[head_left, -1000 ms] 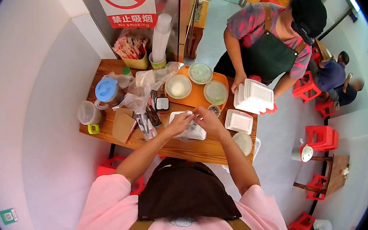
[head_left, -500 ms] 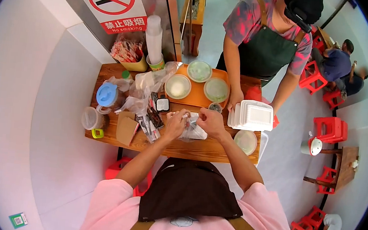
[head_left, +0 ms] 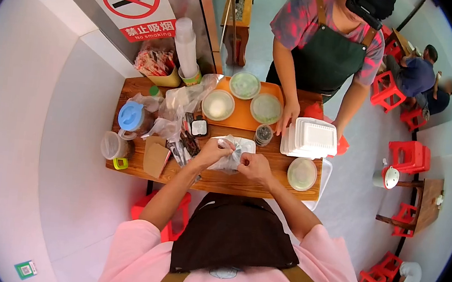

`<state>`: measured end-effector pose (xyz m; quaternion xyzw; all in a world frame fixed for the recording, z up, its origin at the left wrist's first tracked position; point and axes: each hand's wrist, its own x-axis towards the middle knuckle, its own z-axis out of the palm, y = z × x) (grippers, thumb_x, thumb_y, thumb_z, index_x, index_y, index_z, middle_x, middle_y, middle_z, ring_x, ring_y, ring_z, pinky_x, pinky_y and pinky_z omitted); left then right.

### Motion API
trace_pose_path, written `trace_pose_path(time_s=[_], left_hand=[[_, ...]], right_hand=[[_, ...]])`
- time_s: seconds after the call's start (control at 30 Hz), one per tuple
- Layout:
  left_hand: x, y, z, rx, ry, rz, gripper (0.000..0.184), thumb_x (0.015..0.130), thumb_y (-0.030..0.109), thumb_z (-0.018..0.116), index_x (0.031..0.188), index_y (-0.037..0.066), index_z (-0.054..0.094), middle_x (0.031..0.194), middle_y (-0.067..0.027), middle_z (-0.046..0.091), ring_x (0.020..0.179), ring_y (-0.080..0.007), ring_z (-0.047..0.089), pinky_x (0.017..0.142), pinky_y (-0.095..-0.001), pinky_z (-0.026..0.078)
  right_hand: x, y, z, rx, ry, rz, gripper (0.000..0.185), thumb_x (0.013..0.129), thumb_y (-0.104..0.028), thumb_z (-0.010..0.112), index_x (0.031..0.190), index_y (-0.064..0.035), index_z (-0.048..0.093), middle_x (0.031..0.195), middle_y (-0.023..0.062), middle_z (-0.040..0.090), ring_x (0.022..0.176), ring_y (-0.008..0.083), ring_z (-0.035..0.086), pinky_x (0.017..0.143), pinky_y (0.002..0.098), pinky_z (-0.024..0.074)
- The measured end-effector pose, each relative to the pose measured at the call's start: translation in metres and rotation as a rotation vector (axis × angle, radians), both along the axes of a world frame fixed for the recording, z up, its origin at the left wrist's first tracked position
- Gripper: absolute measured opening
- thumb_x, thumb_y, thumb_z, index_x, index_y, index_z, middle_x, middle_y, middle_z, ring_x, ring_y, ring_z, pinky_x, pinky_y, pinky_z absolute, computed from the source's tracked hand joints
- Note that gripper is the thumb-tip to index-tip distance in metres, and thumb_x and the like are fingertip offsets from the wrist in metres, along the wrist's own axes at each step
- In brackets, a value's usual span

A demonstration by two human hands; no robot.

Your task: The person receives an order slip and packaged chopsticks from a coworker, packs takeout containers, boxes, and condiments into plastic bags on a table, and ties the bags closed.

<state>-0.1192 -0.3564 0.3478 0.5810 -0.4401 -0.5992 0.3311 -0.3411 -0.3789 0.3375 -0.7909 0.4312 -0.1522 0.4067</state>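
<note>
Near the front edge of the wooden table (head_left: 243, 186), a white lidded box (head_left: 246, 145) sits inside a clear plastic bag (head_left: 229, 164). My left hand (head_left: 216, 152) is closed on the gathered top of the bag, at the left side of the box. Just right of it, my right hand (head_left: 255, 167) has its fingers pressed together beside the bag; what they pinch is too small to make out. Behind my right hand stands a small jar with dark contents (head_left: 263, 135). An orange tray (head_left: 234, 119) with round lidded bowls (head_left: 265, 109) lies farther back.
Across the table a co-worker in a dark apron (head_left: 325, 63) holds stacked white boxes (head_left: 315, 139). A round lidded bowl (head_left: 302, 174) sits at the right edge. Blue-lidded pitcher (head_left: 131, 116), loose bags (head_left: 177, 111) and black packets crowd the left. Red stools (head_left: 388, 92) stand beyond.
My hands have shifted slightly and stay at the bag. The co-worker's stack now stands where a single white box lay, and the small jar shows more fully.
</note>
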Motion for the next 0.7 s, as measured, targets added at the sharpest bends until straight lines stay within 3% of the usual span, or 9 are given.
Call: trace_pose_path(time_s=[0.13,0.2,0.3,0.37,0.4,0.43,0.53,0.7], left_hand=[[-0.003,0.002,-0.002,0.032,-0.013,0.012,0.011,0.085,0.007,0.073,0.095,0.002,0.076,0.094,-0.0014,0.072,0.086,-0.0115,0.062,0.08,-0.0294,0.05],[-0.003,0.004,-0.009,-0.074,-0.085,-0.003,0.012,0.085,0.008,0.073,0.095,0.001,0.074,0.093,-0.0023,0.071,0.087,-0.0124,0.063,0.08,-0.0294,0.05],[-0.006,0.004,-0.021,-0.26,-0.252,-0.02,0.014,0.083,0.008,0.074,0.095,0.001,0.07,0.09,-0.0083,0.071,0.088,-0.0207,0.066,0.081,-0.0336,0.052],[-0.01,0.011,-0.024,-0.332,-0.34,0.0,0.017,0.082,0.008,0.075,0.095,0.001,0.067,0.09,-0.0128,0.07,0.089,-0.0273,0.067,0.082,-0.0368,0.053],[-0.015,0.012,-0.017,-0.346,-0.363,0.021,0.018,0.082,0.009,0.075,0.096,0.001,0.065,0.091,-0.0145,0.069,0.09,-0.0299,0.066,0.082,-0.0379,0.053],[-0.018,0.012,-0.015,-0.36,-0.386,0.042,0.02,0.082,0.009,0.075,0.097,0.002,0.063,0.092,-0.0163,0.068,0.091,-0.0326,0.066,0.082,-0.039,0.052],[-0.025,0.014,-0.01,-0.419,-0.413,0.118,0.021,0.086,0.003,0.073,0.103,0.001,0.06,0.094,-0.0127,0.066,0.09,-0.0247,0.066,0.084,-0.0354,0.051],[-0.036,0.022,0.001,-0.506,-0.621,0.156,0.027,0.082,0.0,0.072,0.105,0.002,0.059,0.096,-0.0154,0.063,0.093,-0.0352,0.064,0.082,-0.041,0.051]], right_hand=[[0.0,-0.004,-0.004,0.579,-0.195,0.043,0.016,0.08,-0.019,0.065,0.081,-0.0029,0.067,0.066,0.0059,0.066,0.06,0.0154,0.062,0.056,0.0324,0.0479],[-0.001,-0.012,-0.002,0.946,-0.221,0.051,0.015,0.081,-0.016,0.064,0.086,-0.0029,0.069,0.068,0.0044,0.066,0.061,0.0108,0.06,0.056,0.029,0.0473],[-0.001,-0.028,0.008,0.762,-0.207,0.186,0.018,0.084,-0.017,0.067,0.092,-0.0017,0.07,0.072,0.0104,0.067,0.066,0.0182,0.066,0.064,0.037,0.0531],[0.007,-0.04,0.005,0.245,-0.241,0.124,0.016,0.085,-0.015,0.068,0.094,-0.002,0.069,0.078,0.0123,0.069,0.071,0.0252,0.067,0.069,0.039,0.0533],[0.012,-0.042,0.003,0.101,-0.198,0.074,0.016,0.084,-0.015,0.069,0.095,-0.0028,0.068,0.085,0.0137,0.068,0.082,0.0327,0.068,0.074,0.0423,0.0532],[0.017,-0.044,-0.005,0.048,-0.197,0.098,0.017,0.083,-0.015,0.069,0.096,-0.0032,0.068,0.087,0.0137,0.067,0.084,0.0335,0.067,0.075,0.0429,0.053],[0.026,-0.046,-0.017,-0.043,-0.189,0.141,0.018,0.082,-0.015,0.07,0.096,-0.0041,0.067,0.093,0.0139,0.065,0.09,0.0354,0.067,0.078,0.0443,0.0525],[0.029,-0.052,-0.022,0.033,-0.203,0.179,0.019,0.08,-0.012,0.072,0.096,-0.0041,0.066,0.093,0.0135,0.063,0.088,0.0341,0.064,0.077,0.0411,0.0508]])
